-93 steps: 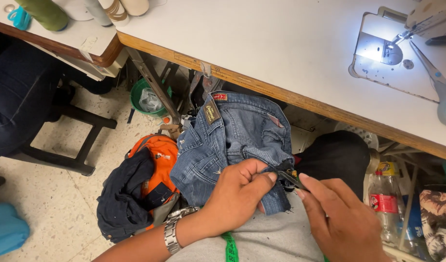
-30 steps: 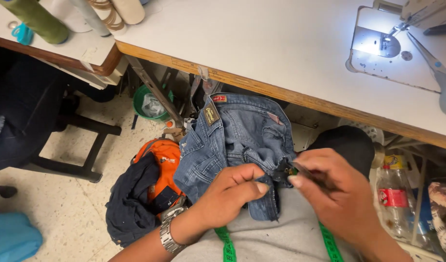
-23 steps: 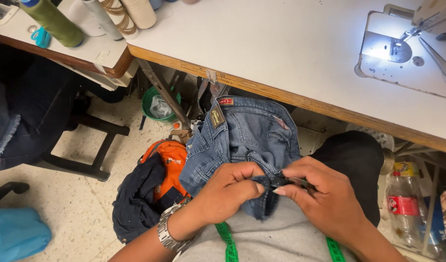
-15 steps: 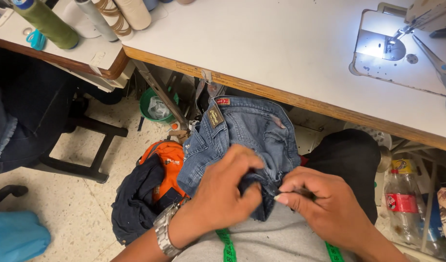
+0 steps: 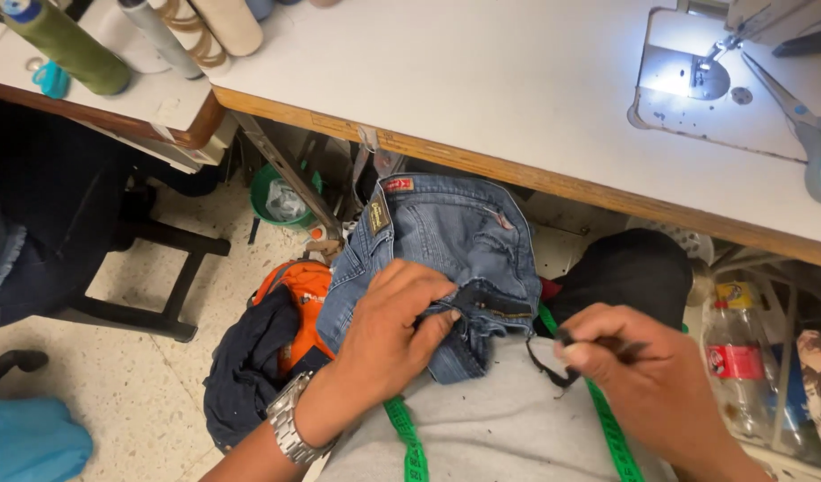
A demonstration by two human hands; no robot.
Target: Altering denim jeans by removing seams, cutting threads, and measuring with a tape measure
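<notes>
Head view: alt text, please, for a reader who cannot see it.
A person's left hand pinches blue jeans on their lap while the right hand holds a thin dark tool; a lit sewing table is in front.

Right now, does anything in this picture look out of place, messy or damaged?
Yes. A pile of dark and orange clothes lies crumpled on the floor under the table. The left hand holds jeans bunched on the lap, while the right hand pinches a thin dark tool. No damage is visible.
</notes>
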